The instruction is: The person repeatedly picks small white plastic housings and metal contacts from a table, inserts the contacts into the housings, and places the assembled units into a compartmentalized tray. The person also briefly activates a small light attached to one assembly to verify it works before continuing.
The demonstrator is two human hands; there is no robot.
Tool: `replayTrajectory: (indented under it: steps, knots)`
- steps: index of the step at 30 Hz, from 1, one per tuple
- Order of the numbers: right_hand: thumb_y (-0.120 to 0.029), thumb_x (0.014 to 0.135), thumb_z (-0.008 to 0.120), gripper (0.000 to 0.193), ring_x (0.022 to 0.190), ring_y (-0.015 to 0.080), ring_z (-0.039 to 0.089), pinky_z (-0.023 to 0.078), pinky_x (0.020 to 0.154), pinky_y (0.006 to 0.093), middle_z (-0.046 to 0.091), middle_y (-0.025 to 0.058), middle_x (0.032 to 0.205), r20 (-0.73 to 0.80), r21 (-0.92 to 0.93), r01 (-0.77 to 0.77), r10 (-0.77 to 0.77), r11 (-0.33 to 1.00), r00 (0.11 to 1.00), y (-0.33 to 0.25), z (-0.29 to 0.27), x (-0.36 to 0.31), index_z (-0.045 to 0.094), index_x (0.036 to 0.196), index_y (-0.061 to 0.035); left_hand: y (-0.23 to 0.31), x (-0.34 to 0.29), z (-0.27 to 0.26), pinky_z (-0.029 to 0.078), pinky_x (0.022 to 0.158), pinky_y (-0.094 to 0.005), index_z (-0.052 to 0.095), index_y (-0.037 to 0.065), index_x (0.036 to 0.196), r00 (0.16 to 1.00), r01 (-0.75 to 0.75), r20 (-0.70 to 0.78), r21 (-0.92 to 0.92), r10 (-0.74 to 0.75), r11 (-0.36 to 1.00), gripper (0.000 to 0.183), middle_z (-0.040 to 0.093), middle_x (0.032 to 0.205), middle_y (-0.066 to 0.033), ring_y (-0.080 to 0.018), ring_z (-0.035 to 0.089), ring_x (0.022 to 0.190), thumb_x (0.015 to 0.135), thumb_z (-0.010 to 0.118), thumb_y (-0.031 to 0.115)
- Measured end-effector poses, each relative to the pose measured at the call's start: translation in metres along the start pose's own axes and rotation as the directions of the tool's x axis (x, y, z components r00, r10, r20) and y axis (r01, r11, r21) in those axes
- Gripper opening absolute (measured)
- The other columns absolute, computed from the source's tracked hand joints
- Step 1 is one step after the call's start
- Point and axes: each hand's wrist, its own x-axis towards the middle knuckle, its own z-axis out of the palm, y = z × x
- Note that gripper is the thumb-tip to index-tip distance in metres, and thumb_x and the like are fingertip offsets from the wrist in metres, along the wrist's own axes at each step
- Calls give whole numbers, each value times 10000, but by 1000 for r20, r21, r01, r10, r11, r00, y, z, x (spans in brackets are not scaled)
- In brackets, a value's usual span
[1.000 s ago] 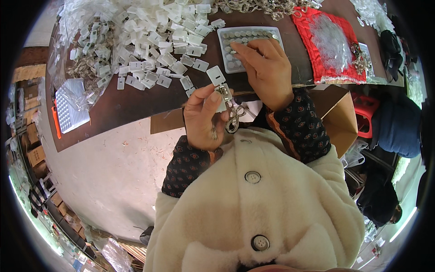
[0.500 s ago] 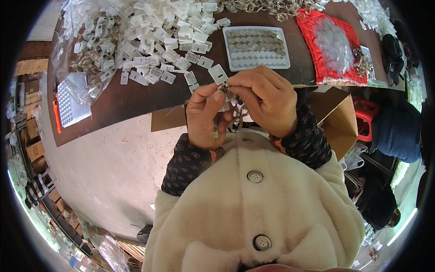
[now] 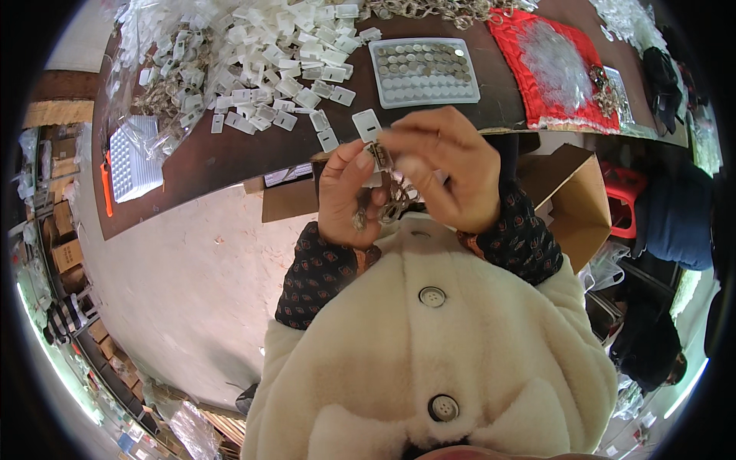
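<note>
My left hand point(image 3: 343, 199) pinches a small white plastic case point(image 3: 366, 125) whose flap stands open. In its lower part sits a small part with dark and metallic bits point(image 3: 379, 156), too small to make out. Greyish cord point(image 3: 395, 201) dangles below the case, beside my left fingers. Just right of the case is my right hand point(image 3: 456, 172), fingers stretched out and thumb apart, the fingertips blurred by motion. Nothing shows between them. Beyond my hands a white tray point(image 3: 437, 103) holds rows of round silvery discs, with pale empty hollows in its nearer rows.
A heap of white plastic cases point(image 3: 307, 46) covers the far left of the brown table point(image 3: 207, 172). An orange-handled tool point(image 3: 106, 188) lies by stacked white trays point(image 3: 136, 161). Red cloth point(image 3: 530, 96) bears clear plastic pieces. An open carton point(image 3: 579, 192) and red stool point(image 3: 619, 201) stand right.
My right hand has let go of the case and drawn its fingers back to the right. The small part in the case now shows. My left hand keeps its hold; the view has shifted slightly.
</note>
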Motion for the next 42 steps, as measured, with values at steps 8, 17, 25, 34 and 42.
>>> replayTrajectory:
  steps: [8,17,25,34,42]
  knots:
    - [-43,946,651,165,856,95,646,527,747,238,690,62,963,317,620,-570,492,540,811,10,0,2,656,1080,53,-3,2,2,461,544,-197,626,36,1064,992,70,105,-19,-67,997,206,693,971,-109,-106,582,644,915,673,170]
    - [124,763,669,269,995,245,661,532,853,333,679,145,1082,82,447,46,-93,893,992,13,2,-4,704,1000,3,-5,-6,7,474,627,-197,549,84,1218,984,108,162,-184,-78,977,306,607,956,0,-64,548,640,990,583,287]
    - [132,778,626,257,999,296,640,522,872,369,661,156,1076,-8,274,203,-209,940,978,14,9,-6,658,1003,12,-12,-6,9,409,626,-196,554,138,1139,996,48,71,44,-51,998,300,570,923,27,-47,498,720,1029,520,415]
    - [32,781,743,295,1011,327,657,529,881,405,677,162,1147,-50,89,297,-294,951,955,30,-12,-22,683,1068,6,-33,-1,16,415,654,-236,528,110,1177,1000,-2,11,271,-1,963,359,559,883,-6,-67,493,750,1046,445,435]
    - [-47,795,761,214,864,299,665,538,750,370,693,123,973,-441,-430,-253,43,867,896,85,-103,-47,732,1006,-67,-45,20,14,320,391,-179,592,62,1174,997,61,46,111,-67,992,266,684,1050,-93,-70,464,519,968,634,225]
